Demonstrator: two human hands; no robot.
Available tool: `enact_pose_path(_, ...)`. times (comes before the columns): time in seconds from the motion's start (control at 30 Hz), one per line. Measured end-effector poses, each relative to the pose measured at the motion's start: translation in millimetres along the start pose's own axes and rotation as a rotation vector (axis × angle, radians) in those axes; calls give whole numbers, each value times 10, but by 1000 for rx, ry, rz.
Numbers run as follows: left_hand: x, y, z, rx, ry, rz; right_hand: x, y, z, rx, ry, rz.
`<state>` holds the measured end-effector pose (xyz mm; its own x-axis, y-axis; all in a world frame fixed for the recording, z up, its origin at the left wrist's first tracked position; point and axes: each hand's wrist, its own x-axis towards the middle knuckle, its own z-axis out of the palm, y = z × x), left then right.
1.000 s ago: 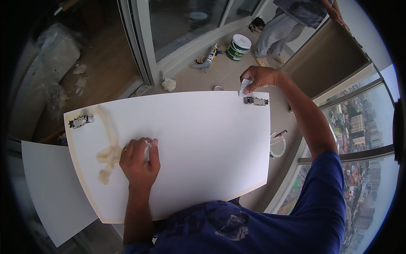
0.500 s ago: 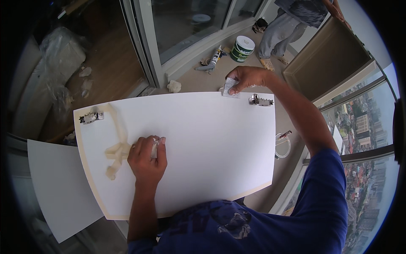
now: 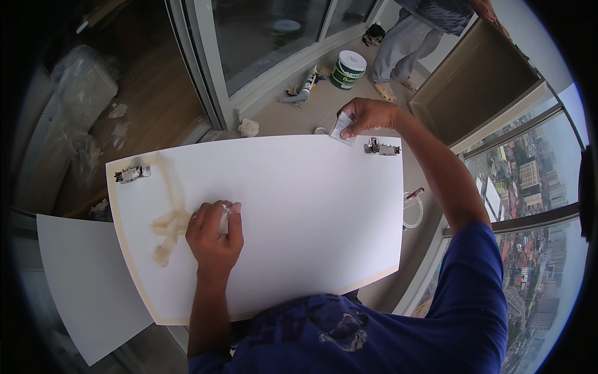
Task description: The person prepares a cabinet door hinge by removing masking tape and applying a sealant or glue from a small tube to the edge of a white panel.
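A white cabinet door panel (image 3: 299, 206) lies flat in front of me, with a metal hinge (image 3: 132, 173) at its far left corner and another hinge (image 3: 381, 148) at its far right. My left hand (image 3: 215, 234) rests on the panel, pinching a small white scrap beside a peeled strip of cream film (image 3: 169, 218). My right hand (image 3: 367, 116) is at the panel's far edge, gripping a small white cloth (image 3: 343, 129) just left of the right hinge.
A second white panel (image 3: 81, 280) lies lower left. On the floor beyond are a caulking gun (image 3: 303, 87), a green-and-white bucket (image 3: 347, 68) and a crumpled rag (image 3: 249, 128). Another person's legs (image 3: 405, 50) stand by a brown box (image 3: 473, 87). Windows surround.
My right hand with the cloth slid left along the far edge, from over the right hinge to beside it. My left hand stays pressed on the panel.
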<state>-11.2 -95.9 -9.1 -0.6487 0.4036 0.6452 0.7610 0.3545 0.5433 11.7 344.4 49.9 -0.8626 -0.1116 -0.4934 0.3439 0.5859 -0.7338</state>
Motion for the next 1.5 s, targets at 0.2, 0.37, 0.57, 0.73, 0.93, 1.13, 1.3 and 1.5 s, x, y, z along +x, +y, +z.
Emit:
enact_pose_path(0.2,-7,-72,34,14,25,20,-145,166,-112,60,93,50)
enact_pose_path(0.37,-9,-38,-9,20,1,21,400,-603,395,1,59,-118)
enact_pose_path(0.57,22,-17,-14,44,5,18,1237,-1363,885,147,-77,-255)
enact_pose_path(0.73,8,-24,-6,41,36,2,1659,-1819,1219,257,-77,-273)
enact_pose_path(0.93,-20,-11,-38,-8,31,-5,1474,-1768,1154,189,-61,-254)
enact_pose_path(1.13,-24,-32,-50,-7,41,12,971,-1302,881,187,20,-221)
enact_pose_path(1.3,-26,-47,-45,31,20,13,1369,-1643,1174,247,0,-253)
enact_pose_path(1.5,-22,-40,-30,29,29,4,1818,-2276,1584,374,-65,-329)
